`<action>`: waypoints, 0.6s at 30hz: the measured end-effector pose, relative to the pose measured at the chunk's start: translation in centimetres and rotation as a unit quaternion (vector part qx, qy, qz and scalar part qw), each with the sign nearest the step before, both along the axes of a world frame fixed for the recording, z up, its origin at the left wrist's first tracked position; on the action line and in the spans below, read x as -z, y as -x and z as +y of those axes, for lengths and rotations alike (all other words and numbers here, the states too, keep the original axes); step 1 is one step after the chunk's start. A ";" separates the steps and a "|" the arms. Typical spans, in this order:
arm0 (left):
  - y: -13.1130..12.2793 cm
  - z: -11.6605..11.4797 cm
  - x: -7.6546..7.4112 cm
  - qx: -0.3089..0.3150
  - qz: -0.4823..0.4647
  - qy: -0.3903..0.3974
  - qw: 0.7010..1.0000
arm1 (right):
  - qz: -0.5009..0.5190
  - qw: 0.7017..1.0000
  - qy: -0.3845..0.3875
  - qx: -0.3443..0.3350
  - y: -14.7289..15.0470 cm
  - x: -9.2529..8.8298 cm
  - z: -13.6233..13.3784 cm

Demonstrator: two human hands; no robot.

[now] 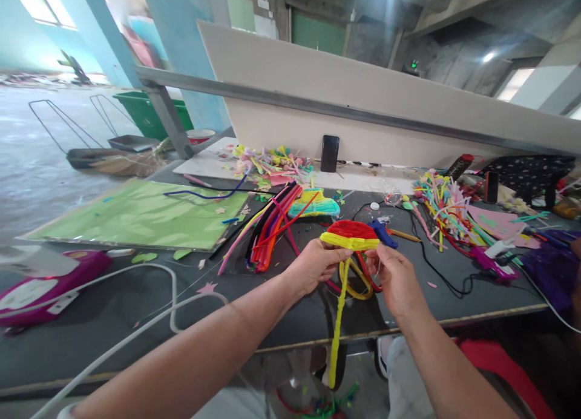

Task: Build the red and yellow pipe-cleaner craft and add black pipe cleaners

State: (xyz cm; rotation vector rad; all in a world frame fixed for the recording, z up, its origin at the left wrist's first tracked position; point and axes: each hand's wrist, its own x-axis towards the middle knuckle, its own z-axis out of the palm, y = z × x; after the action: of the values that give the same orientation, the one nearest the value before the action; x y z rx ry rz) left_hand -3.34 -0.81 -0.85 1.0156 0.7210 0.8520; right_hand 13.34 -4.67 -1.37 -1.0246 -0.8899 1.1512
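Observation:
My left hand (320, 263) pinches the lower left side of a pipe-cleaner piece (351, 230) with a red domed top and a yellow band along its bottom. A long yellow pipe-cleaner strip (339, 316) hangs from it past the table's front edge. At the piece's right end, the fingers of my right hand (398, 280) are closed on it; a thin pale strand shows by the fingertips. Behind the hands lie looped yellow and red pipe cleaners (361, 289). A blue-handled tool (384, 233), perhaps a glue gun, rests just beyond the right hand.
Left of the hands lies a bundle of pipe cleaners (272, 231), beside a turquoise and yellow pipe-cleaner shape (314, 206). A phone (330, 154) leans on the back panel. Purple power strips (494, 265) with trailing cords and a green sheet (136, 216) lie on the dark table (254, 316).

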 end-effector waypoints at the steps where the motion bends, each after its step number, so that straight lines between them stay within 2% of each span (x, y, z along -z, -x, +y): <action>1: 0.0 0.0 0.0 0.000 0.002 0.000 1.000 | 0.003 1.000 -0.005 0.013 -0.1 -0.1 0.0; 5: -0.1 -0.1 -0.1 0.004 0.004 -0.002 1.000 | -0.002 0.999 -0.014 0.050 -0.2 -0.1 0.3; 9: -0.1 0.0 0.1 0.001 0.002 -0.001 1.000 | 0.010 1.000 0.010 0.019 -0.6 0.0 0.8; 12: -0.1 0.1 0.3 -0.003 0.005 0.003 1.000 | 0.001 0.999 0.028 0.032 -1.1 0.1 1.0; 15: -0.2 0.1 0.5 0.001 0.008 0.007 1.000 | 0.003 0.999 -0.004 0.046 -1.2 0.1 1.1; 18: -0.3 0.0 0.6 0.015 0.004 0.009 1.000 | -0.014 0.999 -0.035 0.023 -1.0 0.0 1.0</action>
State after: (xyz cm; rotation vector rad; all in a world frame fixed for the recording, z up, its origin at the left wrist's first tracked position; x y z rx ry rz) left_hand -3.03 -0.85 -1.40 1.0119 0.7170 0.8148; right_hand 14.32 -3.64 -1.41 -1.0009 -0.9181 1.0625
